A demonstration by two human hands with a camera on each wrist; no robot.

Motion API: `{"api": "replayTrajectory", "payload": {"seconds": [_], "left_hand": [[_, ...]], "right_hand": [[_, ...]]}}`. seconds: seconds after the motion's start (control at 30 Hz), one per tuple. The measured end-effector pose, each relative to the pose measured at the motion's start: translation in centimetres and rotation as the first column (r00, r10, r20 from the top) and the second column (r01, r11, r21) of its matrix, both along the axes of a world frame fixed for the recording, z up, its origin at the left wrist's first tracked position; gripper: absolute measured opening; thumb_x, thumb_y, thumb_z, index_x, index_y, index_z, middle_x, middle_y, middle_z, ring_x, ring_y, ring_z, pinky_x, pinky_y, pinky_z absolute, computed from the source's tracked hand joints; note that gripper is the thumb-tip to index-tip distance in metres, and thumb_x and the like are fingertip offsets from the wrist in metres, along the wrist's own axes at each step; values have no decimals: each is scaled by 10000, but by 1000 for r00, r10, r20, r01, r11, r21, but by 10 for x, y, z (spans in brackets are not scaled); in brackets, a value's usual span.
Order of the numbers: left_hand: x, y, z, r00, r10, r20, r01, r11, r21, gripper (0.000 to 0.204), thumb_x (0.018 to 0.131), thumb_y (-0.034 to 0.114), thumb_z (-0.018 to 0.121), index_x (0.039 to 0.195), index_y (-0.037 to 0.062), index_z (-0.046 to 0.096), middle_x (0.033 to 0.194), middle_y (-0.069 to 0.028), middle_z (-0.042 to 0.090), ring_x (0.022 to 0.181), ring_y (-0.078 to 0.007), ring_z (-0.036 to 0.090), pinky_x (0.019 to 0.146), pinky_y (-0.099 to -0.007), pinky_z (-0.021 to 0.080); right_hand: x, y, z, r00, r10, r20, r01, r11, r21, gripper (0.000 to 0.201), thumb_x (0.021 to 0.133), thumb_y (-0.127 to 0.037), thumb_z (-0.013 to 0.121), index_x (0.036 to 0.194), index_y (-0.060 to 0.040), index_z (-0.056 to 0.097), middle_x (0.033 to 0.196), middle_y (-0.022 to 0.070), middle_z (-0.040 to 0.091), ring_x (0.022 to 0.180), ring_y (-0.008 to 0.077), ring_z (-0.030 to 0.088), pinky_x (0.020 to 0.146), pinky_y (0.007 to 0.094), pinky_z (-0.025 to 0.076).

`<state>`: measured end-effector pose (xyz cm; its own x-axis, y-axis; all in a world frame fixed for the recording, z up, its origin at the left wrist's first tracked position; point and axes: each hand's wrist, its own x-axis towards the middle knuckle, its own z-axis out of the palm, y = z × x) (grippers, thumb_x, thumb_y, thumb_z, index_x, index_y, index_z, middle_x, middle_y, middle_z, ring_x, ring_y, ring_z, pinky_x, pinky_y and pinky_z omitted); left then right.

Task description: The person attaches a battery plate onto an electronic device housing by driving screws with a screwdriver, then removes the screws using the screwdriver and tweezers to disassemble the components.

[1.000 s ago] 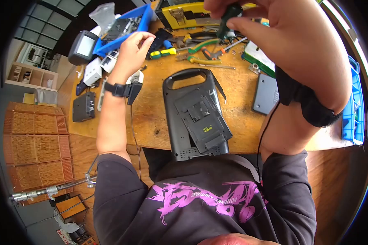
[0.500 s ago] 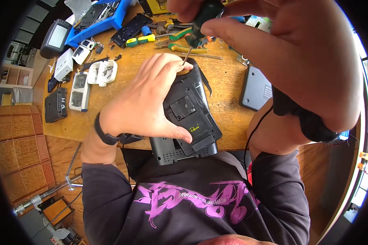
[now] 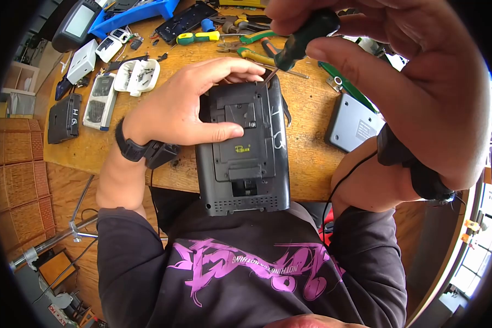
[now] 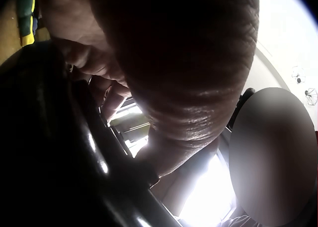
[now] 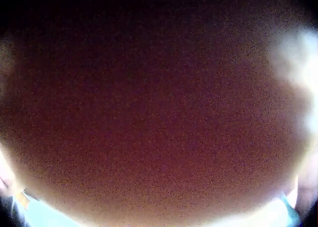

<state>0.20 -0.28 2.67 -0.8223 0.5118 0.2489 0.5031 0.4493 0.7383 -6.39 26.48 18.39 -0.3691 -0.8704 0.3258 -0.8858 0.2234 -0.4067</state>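
A black device casing (image 3: 280, 177) with a mounting plate and yellow lettering lies back up at the table's near edge, its near end toward the person's lap. My left hand (image 3: 175, 112) holds its far left part, thumb across the plate and fingers over the far end. In the left wrist view the thumb bends over the dark casing (image 4: 44, 137). High on the right, my right hand (image 3: 391, 74) grips a dark green screwdriver (image 3: 310, 39) by its handle. The shaft slants down to the casing's far right corner. Blurred skin fills most of the right wrist view.
Pliers (image 3: 257, 56) and a yellow-green screwdriver (image 3: 198, 37) lie beyond the casing. To the right sits a grey box (image 3: 349, 126). On the left are a white container (image 3: 127, 82) with small metal parts, a black box (image 3: 64, 123) and a blue tray (image 3: 139, 19).
My left hand has come from above the table's left onto the casing. The screwdriver has come down to the casing's far corner. The casing has turned straighter toward the person.
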Motion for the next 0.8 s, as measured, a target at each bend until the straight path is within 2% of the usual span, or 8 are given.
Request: {"api": "replayTrajectory", "payload": {"seconds": [0.23, 0.3, 0.43, 0.5, 0.57, 0.6, 0.7, 0.8], "left_hand": [[-7, -4, -15, 997, 72, -4, -69, 973, 222, 744, 846, 79, 851, 1517, -28, 547, 1424, -175, 687, 1332, -229, 655, 1152, -376, 520], [-8, -4, -14, 985, 120, 122, -158, 909, 386, 773, 848, 23, 819, 1551, -19, 501, 1451, -172, 658, 1345, -223, 637, 1145, -359, 532], [-16, -13, -19, 972, 181, 150, -235, 797, 557, 771, 847, -1, 867, 1531, -15, 512, 1494, -168, 604, 1320, -198, 642, 1135, -357, 553], [-20, -13, -24, 969, 227, 93, -237, 767, 597, 716, 873, 18, 862, 1510, -20, 538, 1405, -145, 667, 1232, -177, 693, 1103, -351, 574], [-18, -16, -21, 922, 273, 275, -386, 708, 592, 582, 919, 86, 842, 1440, -20, 604, 1259, -108, 742, 1121, -159, 738, 1048, -329, 597], [-16, -14, -20, 913, 241, 330, -402, 669, 625, 453, 968, 160, 822, 1362, -3, 668, 1151, -80, 781, 1031, -142, 762, 980, -317, 620], [-19, -16, -29, 866, 133, 482, -466, 561, 684, 381, 1017, 212, 782, 1324, 6, 693, 1179, -88, 783, 1036, -138, 764, 968, -323, 626], [-21, -21, -26, 874, -17, 486, -423, 468, 776, 341, 1103, 264, 678, 1349, 28, 689, 1224, -90, 785, 1089, -167, 771, 999, -351, 631]], "right_hand": [[1, -20, 7, 1000, -6, 1, 6, 1000, 12, 115, 937, -3, 668, 1023, 54, 718, 929, 213, 762, 842, 336, 763, 758, 388, 599], [4, -28, 9, 1000, -9, 7, 9, 1000, 16, 113, 938, -5, 668, 1022, 54, 717, 928, 213, 762, 840, 336, 763, 757, 388, 599], [21, -45, 2, 999, -22, 31, 21, 999, 24, 111, 942, -8, 669, 1021, 53, 716, 926, 212, 761, 837, 335, 762, 754, 388, 597], [25, -48, 0, 999, -29, 40, 28, 999, 27, 109, 944, -9, 669, 1020, 53, 715, 925, 212, 760, 836, 335, 761, 752, 389, 596], [16, -29, 1, 998, -35, 46, 33, 999, 30, 108, 945, -11, 669, 1020, 53, 714, 924, 212, 760, 834, 335, 761, 751, 389, 596], [25, -50, 1, 998, -37, 48, 36, 999, 31, 107, 946, -12, 669, 1020, 52, 714, 923, 212, 760, 833, 335, 761, 750, 389, 595], [17, -33, 3, 998, -46, 50, 44, 998, 34, 105, 949, -14, 669, 1019, 52, 713, 921, 211, 759, 831, 334, 760, 748, 389, 594], [14, -33, 5, 997, -57, 52, 54, 998, 40, 104, 951, -16, 669, 1018, 51, 712, 920, 211, 758, 829, 334, 759, 745, 390, 593]]}}
